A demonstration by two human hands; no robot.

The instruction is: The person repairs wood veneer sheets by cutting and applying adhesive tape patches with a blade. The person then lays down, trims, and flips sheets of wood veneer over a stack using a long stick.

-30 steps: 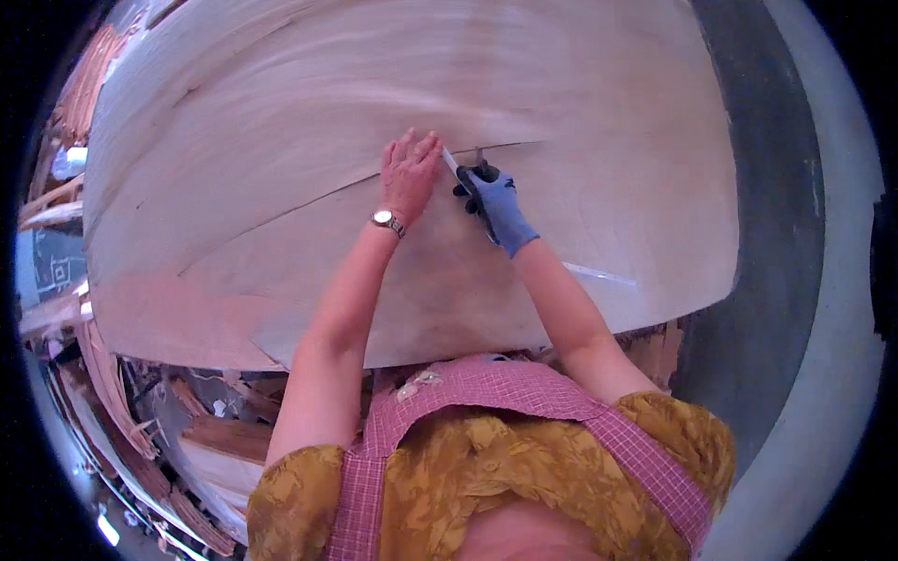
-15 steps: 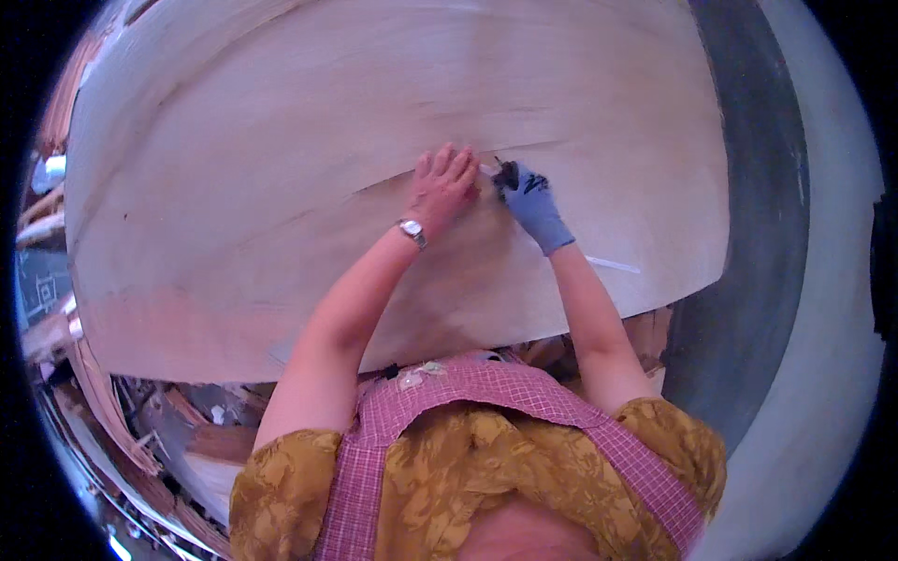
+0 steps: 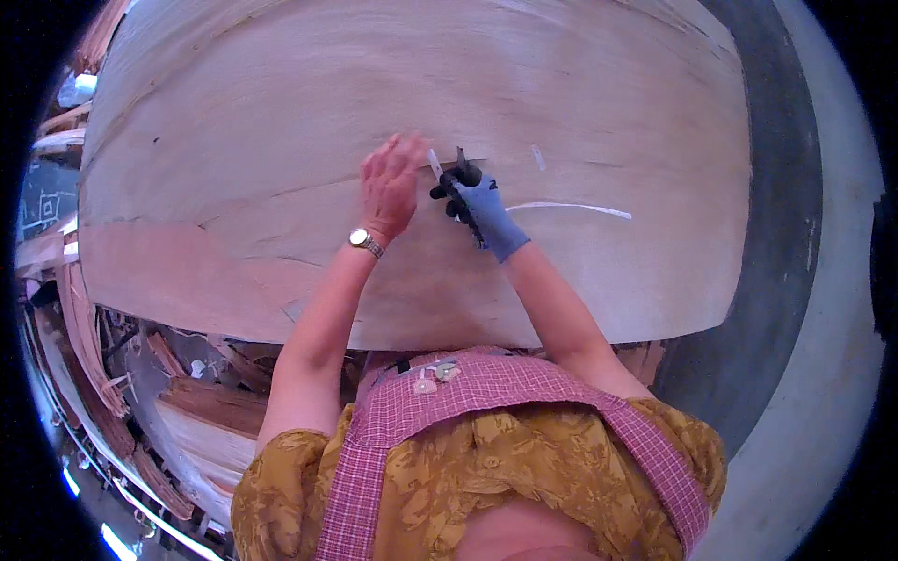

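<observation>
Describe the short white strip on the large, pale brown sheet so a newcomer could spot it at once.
Start at the large, pale brown sheet filling much of the view. Up and right from the blue-and-black-gloved right hand lies the short, narrow white strip. It is straight and steeply slanted, unlike the long, curved white strip below it.

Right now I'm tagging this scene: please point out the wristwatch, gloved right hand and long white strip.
Wristwatch (image 3: 359, 238), head view, dial.
Gloved right hand (image 3: 486, 208), head view, back.
Long white strip (image 3: 572, 205), head view, middle.
</observation>
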